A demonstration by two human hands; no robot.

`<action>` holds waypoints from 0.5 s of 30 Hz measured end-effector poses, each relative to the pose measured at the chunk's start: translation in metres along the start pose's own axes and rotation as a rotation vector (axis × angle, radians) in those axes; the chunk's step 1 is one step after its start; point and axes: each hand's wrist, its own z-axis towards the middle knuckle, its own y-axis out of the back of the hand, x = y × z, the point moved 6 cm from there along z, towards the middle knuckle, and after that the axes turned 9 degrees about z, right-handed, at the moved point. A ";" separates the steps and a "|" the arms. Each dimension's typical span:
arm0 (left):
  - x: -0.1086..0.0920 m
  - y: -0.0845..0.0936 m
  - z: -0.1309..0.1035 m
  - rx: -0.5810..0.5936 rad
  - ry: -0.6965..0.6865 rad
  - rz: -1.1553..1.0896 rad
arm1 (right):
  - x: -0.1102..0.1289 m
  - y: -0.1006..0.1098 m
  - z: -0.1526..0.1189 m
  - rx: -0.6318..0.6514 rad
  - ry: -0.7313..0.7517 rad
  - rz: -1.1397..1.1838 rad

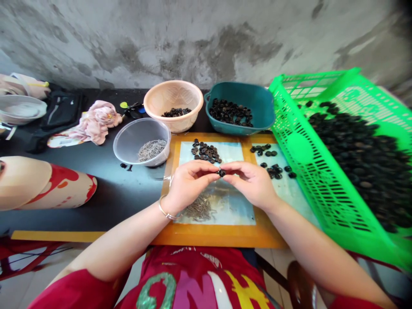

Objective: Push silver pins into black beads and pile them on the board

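Over the taped work mat (231,206), my left hand (191,182) and my right hand (252,182) meet fingertip to fingertip. Both pinch one small black round part (221,172) between thumb and forefinger; its finer detail is too small to make out. Just beyond my fingers lies a group of black perforated discs (206,151). Below my left hand is a loose pile of thin metal pins (199,208). More black round parts (274,171) are scattered to the right of my right hand.
Behind the mat stand a clear bowl of metal pins (120,141), a peach basket (149,103) and a teal basin (270,109), both with black parts. A green crate (296,148) heaped with black parts borders the right. At left are a red-and-white cup (71,186) and pink cloth (101,122).
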 end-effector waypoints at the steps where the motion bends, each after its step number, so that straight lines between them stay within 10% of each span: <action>1: -0.001 0.000 0.000 -0.002 -0.009 0.014 | 0.000 0.000 0.000 0.001 0.020 -0.017; 9: 0.001 -0.003 -0.002 0.020 0.032 -0.044 | 0.012 -0.001 -0.005 0.005 0.158 -0.179; 15: 0.002 -0.005 -0.001 0.062 0.045 -0.088 | 0.006 0.000 -0.002 -0.042 -0.013 -0.015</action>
